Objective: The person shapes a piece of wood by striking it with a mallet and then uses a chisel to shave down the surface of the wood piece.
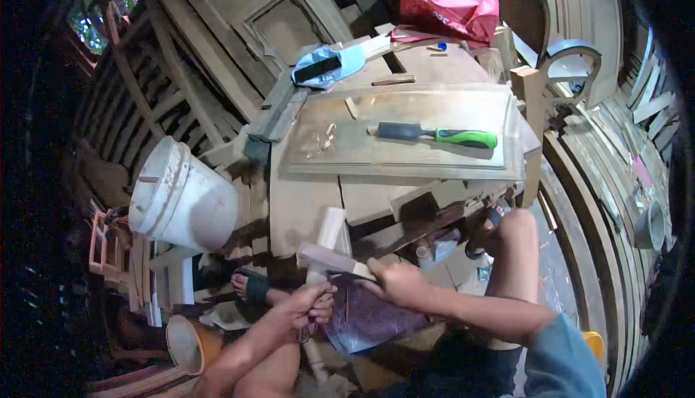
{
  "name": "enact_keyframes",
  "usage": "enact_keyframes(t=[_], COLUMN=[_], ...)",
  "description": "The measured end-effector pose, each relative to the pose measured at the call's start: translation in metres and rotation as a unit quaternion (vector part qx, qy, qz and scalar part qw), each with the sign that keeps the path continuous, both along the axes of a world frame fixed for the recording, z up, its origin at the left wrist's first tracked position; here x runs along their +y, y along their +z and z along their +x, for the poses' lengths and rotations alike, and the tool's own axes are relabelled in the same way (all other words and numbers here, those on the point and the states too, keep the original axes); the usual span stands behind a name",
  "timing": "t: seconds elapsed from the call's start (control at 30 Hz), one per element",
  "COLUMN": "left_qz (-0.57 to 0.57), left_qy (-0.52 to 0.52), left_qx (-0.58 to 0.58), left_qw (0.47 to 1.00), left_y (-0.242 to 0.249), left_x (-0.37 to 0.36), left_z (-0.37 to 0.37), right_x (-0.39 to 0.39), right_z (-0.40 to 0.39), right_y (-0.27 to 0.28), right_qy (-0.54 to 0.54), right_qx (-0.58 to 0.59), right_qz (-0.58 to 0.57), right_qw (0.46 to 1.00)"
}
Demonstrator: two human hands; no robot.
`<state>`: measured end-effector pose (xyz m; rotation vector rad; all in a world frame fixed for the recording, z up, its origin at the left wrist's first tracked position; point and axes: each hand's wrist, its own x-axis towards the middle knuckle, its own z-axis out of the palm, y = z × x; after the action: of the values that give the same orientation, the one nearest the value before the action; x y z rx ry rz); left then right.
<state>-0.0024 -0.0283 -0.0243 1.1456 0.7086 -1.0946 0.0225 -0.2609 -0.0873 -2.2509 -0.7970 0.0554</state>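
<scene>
My left hand [313, 305] is closed in a fist at the lower end of a pale round wooden rod [332, 228], which points up toward the table edge. My right hand [399, 281] grips the end of a flat, pinkish-grey bar [327, 259] with a whitish section by the fingers. This bar lies across the rod, overlapping it just above my left fist. I cannot tell exactly what kind of tool the bar is. On the panelled wooden board [405, 162] beyond my hands rests a chisel [463, 137] with a green and black handle.
Wood shavings [327, 139] lie on the board. Behind it are a blue cloth [346, 63] and a red plastic bag [450, 5]. A white bucket [206, 206] stands at the left, an orange bucket [210, 344] below it. Stacked timber [579, 195] lines the right side.
</scene>
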Motion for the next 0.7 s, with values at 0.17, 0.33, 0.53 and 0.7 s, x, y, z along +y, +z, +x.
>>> enact_keyframes(t=[0.17, 0.33, 0.53, 0.7], left_qz=[-0.041, -0.003, 0.028, -0.027], left_qy=[0.013, 0.036, 0.002, 0.020], left_qx=[-0.006, -0.008, -0.027, -0.035], left_qw=[0.999, 0.999, 0.999, 0.999], left_y=[0.004, -0.001, -0.007, 0.007], left_x=[0.001, 0.005, 0.004, 0.000], left_z=[-0.001, -0.001, -0.002, 0.001], right_x=[0.006, 0.000, -0.001, 0.010], right_z=[0.037, 0.029, -0.005, 0.037], right_y=[0.000, 0.009, 0.016, 0.004], right_qy=[-0.156, -0.115, 0.005, -0.161], right_qx=[0.127, 0.088, 0.033, 0.162], right_qz=[0.059, 0.019, -0.021, 0.080], right_qw=[0.978, 0.989, 0.999, 0.970])
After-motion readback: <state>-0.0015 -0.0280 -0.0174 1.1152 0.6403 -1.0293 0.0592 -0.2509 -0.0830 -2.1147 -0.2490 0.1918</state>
